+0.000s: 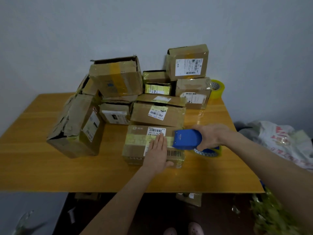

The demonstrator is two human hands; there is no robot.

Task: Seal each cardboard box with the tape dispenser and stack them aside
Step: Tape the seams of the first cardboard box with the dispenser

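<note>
While the flat left hand (158, 150) presses the 538-5380 box (133, 150), the right hand (210, 136) grips the tape dispenser (186, 139).

Bare bench (42, 167) lies open in front of the front box (133, 150) and to its far left. Behind it stacked boxes (142, 114) wall the way; a torn box (76, 133) stands left, the right hand (211, 136) with dispenser (186, 139) right.

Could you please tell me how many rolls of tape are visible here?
2. One loose yellow roll stands at the table's back right, beside the boxes; the other roll sits in the blue tape dispenser held by the right hand. Boxes may hide more.
</note>
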